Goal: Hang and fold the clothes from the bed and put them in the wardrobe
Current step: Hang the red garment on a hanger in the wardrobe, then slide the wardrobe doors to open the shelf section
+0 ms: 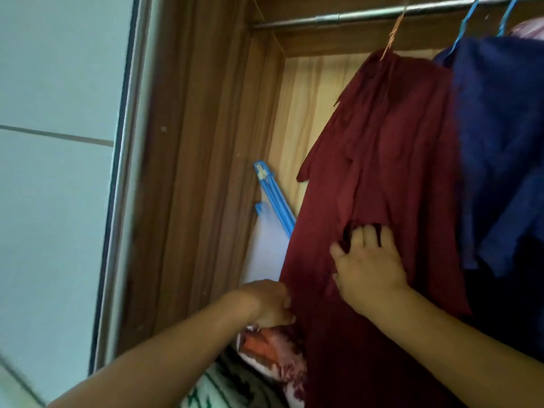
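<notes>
Maroon garment hangs inside the wardrobe, and both hands are on its lower half. The right hand's fingers are slightly spread, with their tips hooked under a bunched fold of the cloth and hidden by it; the thumb sticks out to the left. The right hand lies with its back to the camera against the front of the garment, its bare forearm running down to the lower right corner.

The left hand's fingers are curled and pressed together, pinching the garment's left edge lower down. The left hand is near the right one but not touching it, and its forearm crosses to the lower left.

The garment drapes from a tan hanger hooked over a metal rod at the top. Just beside it on the right, touching it, a blue garment hangs from a blue hanger. A second blue hanger and something pink show further right.

Left of the maroon cloth, a blue plastic frame and a white panel lean in the corner against the brown side wall. Below the left hand lies a red-and-white patterned cloth, with a green-striped cloth beside it. A pale wall fills the left.
</notes>
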Demonstrator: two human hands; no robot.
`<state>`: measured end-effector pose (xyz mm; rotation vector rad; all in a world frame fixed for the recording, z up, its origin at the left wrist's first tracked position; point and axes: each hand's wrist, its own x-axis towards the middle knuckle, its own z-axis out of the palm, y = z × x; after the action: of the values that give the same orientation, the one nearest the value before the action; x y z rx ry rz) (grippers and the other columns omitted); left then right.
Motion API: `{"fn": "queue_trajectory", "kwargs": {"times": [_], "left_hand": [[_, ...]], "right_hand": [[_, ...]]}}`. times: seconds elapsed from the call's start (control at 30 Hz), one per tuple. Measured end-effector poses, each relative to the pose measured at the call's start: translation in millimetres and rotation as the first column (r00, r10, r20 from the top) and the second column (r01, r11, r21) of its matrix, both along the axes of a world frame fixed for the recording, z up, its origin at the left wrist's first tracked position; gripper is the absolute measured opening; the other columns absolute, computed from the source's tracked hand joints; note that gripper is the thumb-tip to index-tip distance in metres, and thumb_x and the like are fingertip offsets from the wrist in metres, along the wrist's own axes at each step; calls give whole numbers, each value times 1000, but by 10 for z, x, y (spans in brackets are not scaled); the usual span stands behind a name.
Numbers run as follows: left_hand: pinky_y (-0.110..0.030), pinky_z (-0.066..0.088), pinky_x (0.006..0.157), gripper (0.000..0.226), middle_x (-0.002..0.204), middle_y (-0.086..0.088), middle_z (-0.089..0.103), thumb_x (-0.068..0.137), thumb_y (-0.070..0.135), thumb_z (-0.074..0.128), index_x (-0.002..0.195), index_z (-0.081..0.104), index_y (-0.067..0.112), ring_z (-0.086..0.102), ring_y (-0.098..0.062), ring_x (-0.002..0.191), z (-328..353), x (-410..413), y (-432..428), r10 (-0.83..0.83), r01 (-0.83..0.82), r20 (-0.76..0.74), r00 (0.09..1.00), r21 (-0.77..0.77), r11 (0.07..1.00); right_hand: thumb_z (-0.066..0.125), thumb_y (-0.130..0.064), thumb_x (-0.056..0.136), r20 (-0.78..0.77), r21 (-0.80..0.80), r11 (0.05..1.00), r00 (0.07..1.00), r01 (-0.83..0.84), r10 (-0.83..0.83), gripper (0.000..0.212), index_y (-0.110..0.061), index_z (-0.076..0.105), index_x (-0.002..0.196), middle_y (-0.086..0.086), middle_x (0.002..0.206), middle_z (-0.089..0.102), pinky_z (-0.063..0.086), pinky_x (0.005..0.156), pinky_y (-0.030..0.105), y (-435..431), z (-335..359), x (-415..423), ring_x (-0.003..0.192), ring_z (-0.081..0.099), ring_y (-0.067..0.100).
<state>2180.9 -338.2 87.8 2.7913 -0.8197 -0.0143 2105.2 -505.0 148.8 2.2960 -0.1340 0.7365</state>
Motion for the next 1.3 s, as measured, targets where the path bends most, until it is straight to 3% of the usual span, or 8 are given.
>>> {"fn": "queue_trajectory", "kwargs": {"times": [0.17,0.3,0.43,0.57,0.73,0.93,1.13,1.3], "left_hand": [[-31,54,82,33,119,-7,65,98,40,56,118,66,16,64,-24,103,-232,-409,200,96,-97,-78,992,-1,995],[-41,56,86,32,108,-4,67,95,48,56,101,65,17,67,-26,96,-390,-691,276,144,-141,-46,988,57,988],[-38,52,90,34,117,-11,68,98,39,54,113,68,12,64,-31,107,-543,-1034,341,173,-172,-2,985,96,980],[-34,51,90,41,121,-11,67,97,46,54,121,62,14,65,-31,110,-823,-1294,572,262,-257,-35,965,109,960],[-40,53,91,37,108,-5,68,92,54,50,105,61,22,66,-27,102,-1285,-1629,963,384,-366,-87,919,172,915],[-41,52,97,41,123,-4,64,96,50,51,124,59,22,62,-28,115,-1581,-2059,1509,507,-485,-91,857,189,854],[-31,48,82,39,122,4,66,98,50,53,128,57,26,62,-21,113,-1793,-2129,1958,532,-518,-43,845,180,836],[-34,51,87,45,124,5,63,98,54,50,135,50,29,61,-19,113,-1949,-1912,2294,502,-499,21,865,149,854]], "right_hand": [[61,-45,86,79,88,977,979,-192,186,57,-21,56,138,36,157,23,1,118,67,-35,-362,-299,149,12,50],[57,-49,90,-110,295,899,923,-324,369,50,-24,56,134,18,152,39,36,112,48,54,-745,-574,143,32,37],[48,-51,95,-275,541,791,829,-286,488,39,-29,56,127,1,127,57,50,89,37,78,-844,-746,118,56,27],[53,-49,93,-365,587,762,751,-273,550,30,-30,62,114,-2,120,65,50,84,33,137,-930,-847,110,62,24],[53,-54,95,-444,582,768,687,-266,575,39,-26,57,122,1,128,54,31,76,26,348,-1148,-911,117,54,22],[50,-63,91,-444,631,725,639,-275,628,38,-26,56,97,0,101,63,42,73,32,829,-1570,-885,102,62,24],[47,-66,92,-404,670,675,611,-308,681,50,-26,63,116,-1,116,67,51,86,34,1345,-1835,-829,108,62,23],[46,-69,92,-299,742,579,606,-338,737,47,-26,58,103,-5,100,68,46,66,31,1851,-2042,-613,85,60,18]]}}
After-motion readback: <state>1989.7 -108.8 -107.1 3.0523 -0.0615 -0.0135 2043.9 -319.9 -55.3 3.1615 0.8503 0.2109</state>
